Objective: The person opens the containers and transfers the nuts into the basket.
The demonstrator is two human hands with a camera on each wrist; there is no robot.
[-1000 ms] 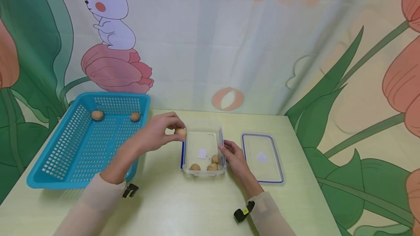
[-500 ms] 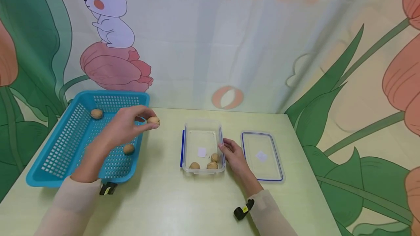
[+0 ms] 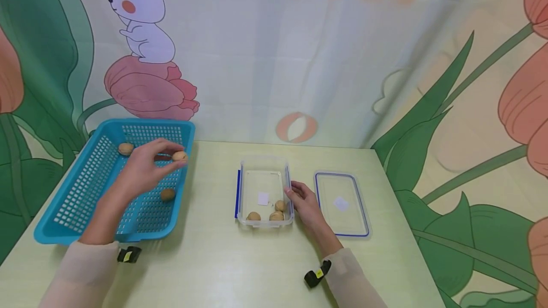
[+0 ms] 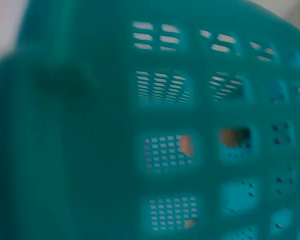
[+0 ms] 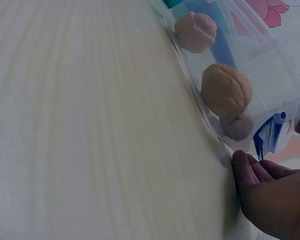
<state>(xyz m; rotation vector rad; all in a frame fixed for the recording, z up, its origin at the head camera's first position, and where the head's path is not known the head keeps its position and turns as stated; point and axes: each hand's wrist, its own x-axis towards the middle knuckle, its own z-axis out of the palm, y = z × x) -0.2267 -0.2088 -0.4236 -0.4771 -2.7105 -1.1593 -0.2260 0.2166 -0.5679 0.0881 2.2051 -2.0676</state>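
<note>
My left hand (image 3: 147, 165) pinches a walnut (image 3: 180, 156) between thumb and fingers, over the right side of a blue plastic basket (image 3: 44, 233). Two more walnuts show in the basket, one far left (image 3: 126, 149) and one near the right wall (image 3: 168, 194). My right hand (image 3: 307, 204) grips the right wall of a clear food container (image 3: 257, 224), thumb at the rim. Inside it, near the front, lie a walnut at the left (image 3: 254, 216) and two together at the right. In the left wrist view, the basket's wall (image 4: 105, 125) blocks most of the scene.
Right of the container, its clear lid (image 3: 342, 206) with a blue seal lies flat on the pale table (image 3: 222, 270). A blue latch flap (image 3: 237, 194) hangs along the container's left side. A printed curtain (image 3: 257, 61) stands behind the table.
My left hand has carried its walnut leftward from beside the container's left rim to above the basket. The right hand stays on the container.
</note>
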